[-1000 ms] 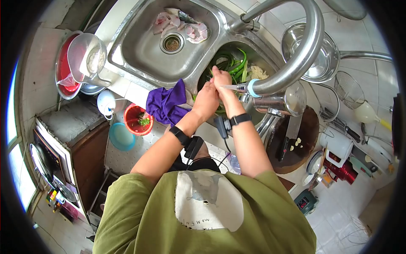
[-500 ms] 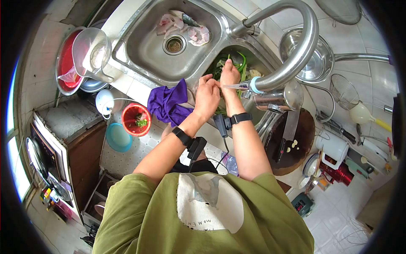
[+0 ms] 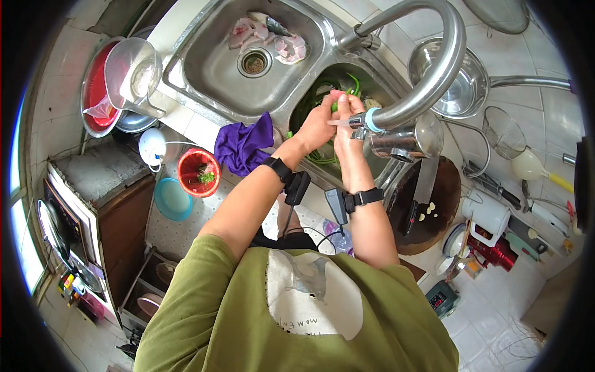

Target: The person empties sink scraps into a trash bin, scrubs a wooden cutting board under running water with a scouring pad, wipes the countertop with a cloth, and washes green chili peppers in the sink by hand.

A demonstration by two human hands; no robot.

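Both hands are together over the right sink basin (image 3: 379,155), beside the thin stream from the tap (image 3: 365,121). My left hand (image 3: 317,129) has its fingers closed round a green vegetable (image 3: 334,106), with something pinkish at its upper end. My right hand (image 3: 349,124) touches the same piece, its fingers bent round it from the right. The hands hide part of the piece. Long green vegetables (image 3: 325,154) lie in the basin below and around the hands. Pale pink and white pieces of fish (image 3: 291,49) lie in the left basin (image 3: 204,68).
A purple cloth (image 3: 243,146) hangs at the sink's front edge near my left forearm. Left of it are a red bin (image 3: 186,185) and a blue basin (image 3: 173,199). At right, a knife (image 3: 424,189) lies on a round board (image 3: 446,214); a steel pan (image 3: 462,80) stands behind.
My hands were apart half a second ago; they have come together round a green vegetable under the tap. My right hand has turned and moved slightly to the right.
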